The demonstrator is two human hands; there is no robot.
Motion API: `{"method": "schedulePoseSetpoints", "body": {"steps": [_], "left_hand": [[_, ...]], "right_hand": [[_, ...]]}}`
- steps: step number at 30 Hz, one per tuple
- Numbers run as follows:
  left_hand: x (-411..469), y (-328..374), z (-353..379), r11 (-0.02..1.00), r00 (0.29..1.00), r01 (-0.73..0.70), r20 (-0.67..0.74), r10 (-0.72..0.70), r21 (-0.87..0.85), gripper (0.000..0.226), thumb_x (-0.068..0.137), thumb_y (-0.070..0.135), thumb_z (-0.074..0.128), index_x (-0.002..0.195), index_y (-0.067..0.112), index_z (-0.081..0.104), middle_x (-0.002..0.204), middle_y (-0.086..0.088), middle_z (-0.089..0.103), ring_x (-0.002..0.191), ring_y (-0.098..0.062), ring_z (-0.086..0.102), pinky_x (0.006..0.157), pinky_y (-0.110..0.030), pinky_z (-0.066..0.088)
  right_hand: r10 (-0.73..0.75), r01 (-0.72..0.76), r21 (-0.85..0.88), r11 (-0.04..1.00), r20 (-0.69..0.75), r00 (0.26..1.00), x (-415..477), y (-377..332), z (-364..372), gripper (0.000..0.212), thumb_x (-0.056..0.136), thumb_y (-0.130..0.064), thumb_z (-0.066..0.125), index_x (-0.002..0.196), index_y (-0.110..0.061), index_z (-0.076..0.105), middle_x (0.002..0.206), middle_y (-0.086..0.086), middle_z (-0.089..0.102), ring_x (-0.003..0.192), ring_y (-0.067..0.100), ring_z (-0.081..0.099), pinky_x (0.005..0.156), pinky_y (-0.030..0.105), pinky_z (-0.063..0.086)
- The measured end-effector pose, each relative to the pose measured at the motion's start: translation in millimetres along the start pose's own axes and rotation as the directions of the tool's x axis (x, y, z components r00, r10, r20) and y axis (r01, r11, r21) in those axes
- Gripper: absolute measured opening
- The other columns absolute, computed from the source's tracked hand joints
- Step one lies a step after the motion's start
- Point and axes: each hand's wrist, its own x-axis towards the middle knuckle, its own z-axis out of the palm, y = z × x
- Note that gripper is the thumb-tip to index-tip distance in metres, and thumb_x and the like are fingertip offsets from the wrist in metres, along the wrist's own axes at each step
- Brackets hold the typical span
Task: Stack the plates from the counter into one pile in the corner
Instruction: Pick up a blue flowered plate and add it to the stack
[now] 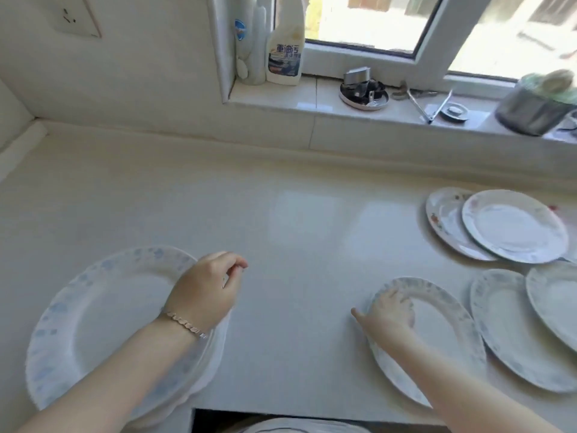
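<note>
Counter: pale, glossy surface running under a window sill; the front edge shows a cut-out at bottom centre.
Pile of plates: white plates with blue flecked rims, stacked at the near left of the counter; several rims show at its right edge.
Left hand: above the right rim of the pile, fingers curled loosely inward, thumb and forefinger near each other; nothing visibly held. Whether it touches the top plate cannot be told.
Bracelet: thin pinkish chain on the left wrist.
Right hand: fingers spread and laid over the far left rim of a single plate, thumb out to the left at the plate's edge; grip looks partial, not closed.
Single plate: blue-patterned rim, on the counter right of centre, well apart from the pile.
Other blue-rimmed plates: two more, overlapping, just right of the single plate.
Floral plates: two overlapping, farther back at the right, the left one with red flowers on its rim.
Sill items: spray bottle with a printed label at the left; a small round dish of metal bits; a dark pot at far right.
</note>
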Motion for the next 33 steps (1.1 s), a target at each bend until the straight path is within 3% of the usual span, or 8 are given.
{"method": "schedulePoseSetpoints", "body": {"steps": [3, 8, 14, 21, 25, 28, 31, 33], "left_hand": [[2.5, 16.9, 13.0, 0.999, 0.996, -0.016, 0.087, 0.019, -0.038, 0.031, 0.079, 0.024, 0.045, 0.088, 0.01, 0.071, 0.08, 0.007, 0.064, 0.07, -0.009, 0.053, 0.062, -0.003, 0.034], [-0.1, 21.9, 27.2, 1.0, 0.977, -0.014, 0.214, 0.018, -0.022, 0.031, 0.087, 0.008, 0.055, 0.071, 0.034, 0.058, 0.076, 0.012, 0.064, 0.069, -0.009, 0.06, 0.064, -0.005, 0.038], [-1.2, 21.5, 28.4, 0.993, 0.96, 0.086, 0.273, -0.062, -0.076, 0.042, 0.087, 0.006, 0.054, 0.065, 0.042, 0.052, 0.074, 0.02, 0.062, 0.069, 0.016, 0.057, 0.061, 0.0, 0.039], [7.6, 35.5, 33.8, 0.96, 0.929, 0.219, 0.337, -0.15, -0.177, 0.035, 0.088, 0.004, 0.051, 0.066, 0.03, 0.059, 0.071, 0.008, 0.066, 0.06, 0.01, 0.061, 0.058, 0.001, 0.041], [25.4, 59.0, 35.0, 0.573, 0.736, 0.663, 0.558, -0.383, -0.482, 0.021, 0.095, 0.01, 0.043, 0.079, 0.009, 0.057, 0.08, -0.015, 0.062, 0.047, -0.005, 0.066, 0.049, -0.016, 0.053], [42.9, 76.6, 25.2, 0.178, 0.509, 0.859, 0.767, -0.391, -0.48, 0.045, 0.092, 0.043, 0.045, 0.11, 0.002, 0.045, 0.105, -0.025, 0.059, 0.083, -0.036, 0.067, 0.067, -0.04, 0.057], [56.1, 80.7, 12.4, -0.055, 0.394, 0.903, 0.871, -0.294, -0.427, 0.08, 0.081, 0.062, 0.05, 0.114, -0.011, 0.041, 0.12, -0.033, 0.052, 0.103, -0.047, 0.057, 0.077, -0.056, 0.048], [54.4, 77.7, 5.3, -0.125, 0.38, 0.89, 0.865, -0.329, -0.439, 0.072, 0.087, 0.05, 0.05, 0.118, -0.015, 0.043, 0.111, -0.031, 0.058, 0.094, -0.044, 0.06, 0.07, -0.056, 0.047]], "right_hand": [[0.024, -0.021, -0.057, 0.998, 0.048, 0.999, 5.8, 3.3, 19.3, 0.082, 0.084, -0.06, 0.043, 0.135, 0.004, 0.039, 0.132, 0.023, 0.051, 0.119, 0.035, 0.05, 0.096, 0.036, 0.043], [-0.052, 0.067, -0.216, 0.974, 0.075, 0.996, -1.5, -0.4, 20.0, 0.044, 0.093, 0.0, 0.032, 0.136, 0.008, 0.037, 0.139, 0.03, 0.042, 0.124, 0.043, 0.046, 0.101, 0.042, 0.042], [-0.215, 0.206, -0.198, 0.958, -0.023, 0.976, -30.3, 10.2, -21.6, 0.043, 0.089, 0.005, 0.039, 0.132, 0.007, 0.043, 0.132, 0.022, 0.053, 0.119, 0.032, 0.055, 0.09, 0.038, 0.048], [-0.209, 0.199, -0.073, 0.977, -0.176, 0.962, -54.9, 26.1, -94.2, 0.033, 0.09, 0.003, 0.039, 0.121, -0.001, 0.047, 0.12, 0.016, 0.061, 0.114, 0.034, 0.057, 0.088, 0.037, 0.048], [-0.311, 0.343, 0.057, 0.938, -0.302, 0.901, -71.6, 20.1, -113.2, 0.025, 0.09, -0.003, 0.04, 0.114, -0.008, 0.044, 0.109, 0.016, 0.065, 0.101, 0.035, 0.061, 0.067, 0.031, 0.034], [-0.46, 0.532, 0.092, 0.842, -0.391, 0.797, -88.5, 2.4, -109.7, 0.028, 0.088, -0.004, 0.041, 0.115, -0.012, 0.046, 0.104, 0.011, 0.067, 0.097, 0.034, 0.062, 0.064, 0.028, 0.027], [-0.678, 0.794, -0.077, 0.603, -0.573, 0.46, -105.6, -13.8, -101.1, 0.034, 0.069, 0.002, 0.041, 0.095, -0.009, 0.061, 0.073, 0.001, 0.069, 0.057, 0.025, 0.065, 0.041, 0.024, 0.027], [-0.782, 0.882, -0.132, 0.451, -0.534, 0.321, -112.2, -20.7, -93.3, 0.035, 0.06, -0.001, 0.042, 0.085, -0.008, 0.064, 0.06, -0.003, 0.066, 0.038, 0.022, 0.056, 0.029, 0.019, 0.03]]}}
